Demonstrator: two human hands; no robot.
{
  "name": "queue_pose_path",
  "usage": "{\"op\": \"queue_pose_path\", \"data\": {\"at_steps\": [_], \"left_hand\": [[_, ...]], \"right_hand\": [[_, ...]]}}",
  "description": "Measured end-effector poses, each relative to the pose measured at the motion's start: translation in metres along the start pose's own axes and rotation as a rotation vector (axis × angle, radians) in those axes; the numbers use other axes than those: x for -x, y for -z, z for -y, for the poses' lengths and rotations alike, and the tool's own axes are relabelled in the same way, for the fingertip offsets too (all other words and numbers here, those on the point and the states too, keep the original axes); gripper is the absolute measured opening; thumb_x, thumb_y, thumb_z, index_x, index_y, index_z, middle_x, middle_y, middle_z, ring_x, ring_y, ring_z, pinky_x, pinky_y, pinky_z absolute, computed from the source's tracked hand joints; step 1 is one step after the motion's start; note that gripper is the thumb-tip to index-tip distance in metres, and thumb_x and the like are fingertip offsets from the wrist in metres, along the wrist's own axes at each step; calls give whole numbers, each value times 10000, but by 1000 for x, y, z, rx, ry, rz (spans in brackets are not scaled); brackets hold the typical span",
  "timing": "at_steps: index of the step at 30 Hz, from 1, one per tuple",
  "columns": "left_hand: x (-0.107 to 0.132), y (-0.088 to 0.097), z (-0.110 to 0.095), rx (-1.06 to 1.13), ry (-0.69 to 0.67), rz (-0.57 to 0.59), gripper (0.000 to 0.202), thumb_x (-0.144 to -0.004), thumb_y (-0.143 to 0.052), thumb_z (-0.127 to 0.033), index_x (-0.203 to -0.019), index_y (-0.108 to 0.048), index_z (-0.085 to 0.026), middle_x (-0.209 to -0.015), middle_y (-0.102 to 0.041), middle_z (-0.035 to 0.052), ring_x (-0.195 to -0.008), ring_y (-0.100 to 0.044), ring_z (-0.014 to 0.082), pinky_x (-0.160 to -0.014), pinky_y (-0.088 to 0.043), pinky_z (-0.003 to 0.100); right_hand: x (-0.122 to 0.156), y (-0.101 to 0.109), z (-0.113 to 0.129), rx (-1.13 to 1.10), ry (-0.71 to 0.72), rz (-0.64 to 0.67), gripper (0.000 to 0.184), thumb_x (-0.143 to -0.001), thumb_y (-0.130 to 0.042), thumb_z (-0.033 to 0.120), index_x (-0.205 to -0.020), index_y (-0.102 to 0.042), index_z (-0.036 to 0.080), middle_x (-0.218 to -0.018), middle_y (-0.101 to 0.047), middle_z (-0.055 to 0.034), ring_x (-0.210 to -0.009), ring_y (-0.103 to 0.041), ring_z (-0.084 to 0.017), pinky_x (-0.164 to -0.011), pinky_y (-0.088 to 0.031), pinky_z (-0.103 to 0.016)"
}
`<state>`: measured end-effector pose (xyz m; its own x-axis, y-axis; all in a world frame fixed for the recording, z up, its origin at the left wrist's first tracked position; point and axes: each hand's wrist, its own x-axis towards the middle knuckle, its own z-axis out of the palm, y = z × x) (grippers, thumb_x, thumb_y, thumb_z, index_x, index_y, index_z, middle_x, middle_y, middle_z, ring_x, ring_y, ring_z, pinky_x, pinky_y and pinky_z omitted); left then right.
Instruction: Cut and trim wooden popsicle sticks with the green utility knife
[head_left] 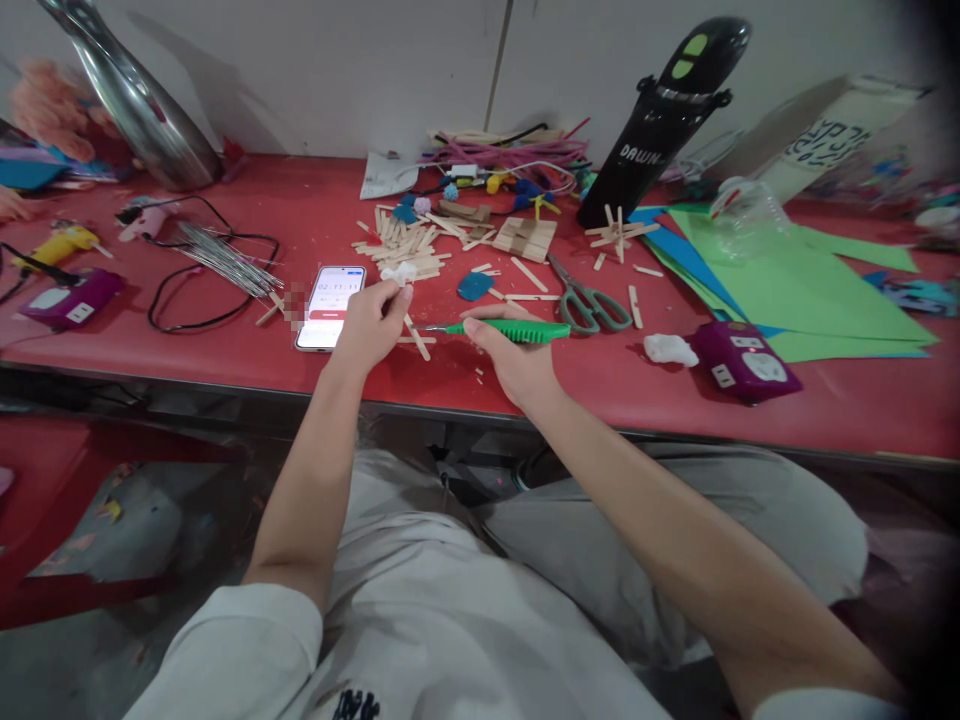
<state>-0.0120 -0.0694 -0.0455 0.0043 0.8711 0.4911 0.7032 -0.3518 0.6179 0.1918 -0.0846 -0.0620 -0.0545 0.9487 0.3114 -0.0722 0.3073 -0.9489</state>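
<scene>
My right hand (517,365) is closed around a green-handled craft knife (529,331), its thin metal tip pointing left. Close to that tip, a wooden craft stick (418,338) slants down from the pinched fingers of my left hand (375,322). A second stick lies crosswise under it, near the table's front edge. Just beyond my left fingertips is a white crumpled wad (400,272); whether they touch it is unclear. The phone (326,305), showing a running timer, lies left of that hand. Grey-handled scissors (592,306) rest to the right of the knife.
Loose craft sticks (405,240) are piled behind my hands, beside a bundle of sticks (525,238). A black bottle (645,140) leans at the back. Green paper (825,285) and a purple power socket (746,360) lie right. Metal wires (225,260) and a cable lie left.
</scene>
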Motion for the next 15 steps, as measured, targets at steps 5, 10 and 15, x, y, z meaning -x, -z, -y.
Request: {"op": "queue_pose_path", "data": {"at_steps": [5, 10, 15], "left_hand": [[1, 0, 0, 2, 0, -2, 380, -944, -497, -296, -630, -297, -220, -571, -361, -25, -575, -361, 141, -563, -292, 329], [1, 1, -1, 4, -1, -19, 401, -956, -505, -303, -632, -284, -219, -573, -342, -25, -569, -363, 139, -556, -281, 331], [5, 4, -7, -10, -27, -75, 396, -967, -524, -336, -639, -336, -218, -600, -386, -23, -594, -389, 138, -587, -311, 325]], "right_hand": [[1, 0, 2, -18, -4, 37, 143, -763, -779, 387, -819, -770, 256, -795, -711, 17, -719, -633, -141, -745, -543, -323], [-2, 0, -3, -31, 1, -56, 125, -773, -782, 374, -790, -752, 254, -730, -665, 24, -669, -594, -134, -707, -539, -321], [-7, -1, -6, -48, -23, -239, 303, -831, -743, 473, -665, -627, 249, -550, -503, 41, -527, -472, -124, -538, -474, -311]]}}
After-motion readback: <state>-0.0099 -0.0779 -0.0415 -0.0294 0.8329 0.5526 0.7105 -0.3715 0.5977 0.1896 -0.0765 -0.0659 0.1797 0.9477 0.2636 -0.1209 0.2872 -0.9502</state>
